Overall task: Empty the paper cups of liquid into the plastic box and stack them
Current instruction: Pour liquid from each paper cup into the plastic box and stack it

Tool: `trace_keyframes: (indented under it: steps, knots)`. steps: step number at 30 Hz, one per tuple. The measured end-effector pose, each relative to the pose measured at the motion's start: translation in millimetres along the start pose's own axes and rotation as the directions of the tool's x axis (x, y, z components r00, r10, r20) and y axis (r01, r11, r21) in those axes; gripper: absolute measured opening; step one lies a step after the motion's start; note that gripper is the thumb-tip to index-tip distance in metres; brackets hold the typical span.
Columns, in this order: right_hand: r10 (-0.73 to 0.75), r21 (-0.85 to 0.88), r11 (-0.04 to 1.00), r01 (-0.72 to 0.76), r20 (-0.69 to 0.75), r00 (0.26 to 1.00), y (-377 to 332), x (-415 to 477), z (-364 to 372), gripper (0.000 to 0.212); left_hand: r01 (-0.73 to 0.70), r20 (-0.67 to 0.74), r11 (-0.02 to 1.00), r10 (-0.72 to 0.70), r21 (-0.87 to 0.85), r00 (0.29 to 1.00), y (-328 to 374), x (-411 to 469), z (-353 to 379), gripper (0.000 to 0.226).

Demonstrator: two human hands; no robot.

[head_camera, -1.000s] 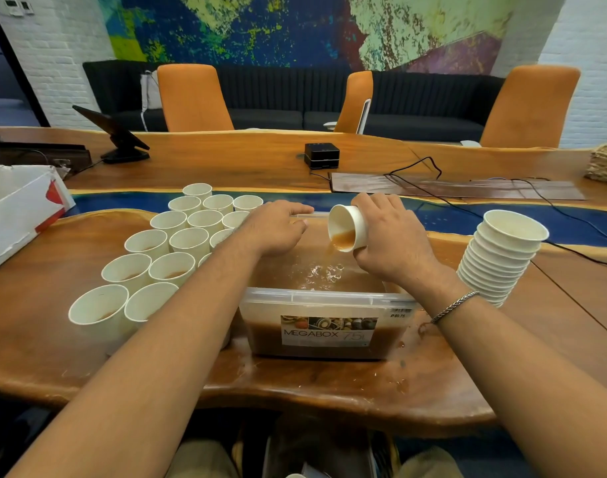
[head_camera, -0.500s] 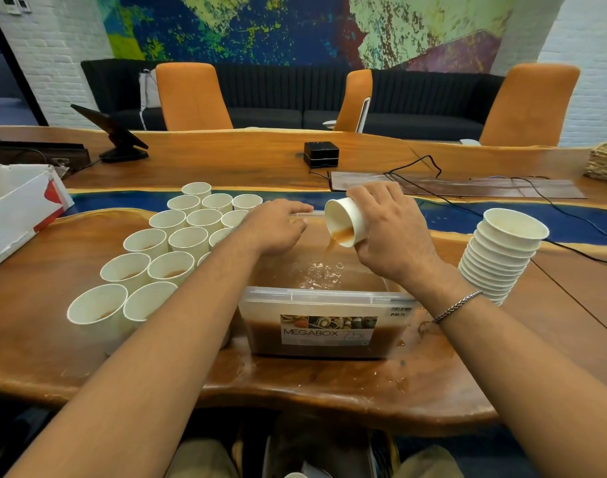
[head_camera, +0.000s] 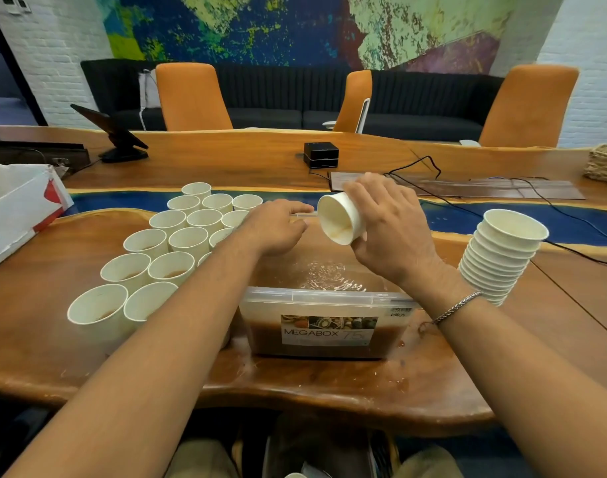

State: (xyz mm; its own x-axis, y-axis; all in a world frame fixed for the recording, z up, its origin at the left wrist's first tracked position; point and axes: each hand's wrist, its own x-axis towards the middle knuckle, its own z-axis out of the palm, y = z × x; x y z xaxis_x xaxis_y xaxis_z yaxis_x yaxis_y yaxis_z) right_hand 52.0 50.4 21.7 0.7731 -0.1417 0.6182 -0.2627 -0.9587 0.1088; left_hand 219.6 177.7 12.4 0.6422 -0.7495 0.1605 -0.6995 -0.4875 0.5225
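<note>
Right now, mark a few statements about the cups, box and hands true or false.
The right hand holds a tilted cup over the box. True.
The stack stands left of the box. False: right of it.
The left hand holds a cup. False: it holds the box's rim.
The box holds brown liquid. True.
The left cups are nested. False: they stand singly.

Plastic box (head_camera: 326,298) centre-frame on counter (head_camera: 295,384); loose cups (head_camera: 177,236) left, cup stack (head_camera: 498,260) right; tipped cup (head_camera: 340,219) in my right grip (head_camera: 391,229) above it.
</note>
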Motion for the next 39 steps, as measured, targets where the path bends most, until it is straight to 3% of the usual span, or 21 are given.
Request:
trace_keyframes:
  steps: [5,11,15,19,22,26,29,35,39]
  knots:
    - [0.171,0.177,0.962,-0.206,0.194,0.966,0.2,-0.7,-1.2,0.072,0.007,-0.042,0.992,-0.013,-0.123,0.999,3.5,0.7,0.3,0.034]
    - [0.285,0.344,0.884,-0.316,0.140,0.948,4.2,4.0,-12.8,0.081,-0.098,-0.204,0.917,0.019,-0.388,0.979,45.2,-12.2,-11.2,0.046]
    - [0.349,0.389,0.852,-0.350,0.077,0.934,13.5,7.1,-46.6,0.080,-0.135,-0.158,0.764,0.045,-0.631,0.986,95.5,-19.1,-17.1,0.046]
    - [0.390,0.434,0.819,-0.377,0.062,0.919,41.1,11.0,-87.6,0.073,-0.139,-0.109,0.684,0.087,-0.716,0.990,145.7,-12.3,-23.3,0.046]
    - [0.435,0.482,0.767,-0.424,0.095,0.895,71.2,7.4,-117.4,0.070,-0.143,-0.087,0.671,0.116,-0.727,0.989,184.2,-3.1,-22.4,0.045]
    - [0.479,0.440,0.772,-0.458,0.069,0.875,106.5,-5.4,-146.7,0.093,-0.155,-0.072,0.681,0.149,-0.716,0.986,233.9,5.6,-11.2,0.041]
    - [0.520,0.421,0.752,-0.507,0.095,0.849,122.5,-14.8,-154.7,0.083,-0.189,-0.095,0.705,0.171,-0.684,0.981,256.2,4.5,0.2,0.034]
    - [0.559,0.362,0.734,-0.575,0.159,0.814,130.1,-34.7,-145.6,0.066,-0.159,-0.042,0.693,0.183,-0.703,0.982,262.1,3.3,30.5,0.033]
    - [0.572,0.291,0.710,-0.641,0.293,0.766,132.5,-42.6,-129.7,0.085,-0.125,0.045,0.759,0.199,-0.639,0.979,250.4,1.2,42.3,0.020]
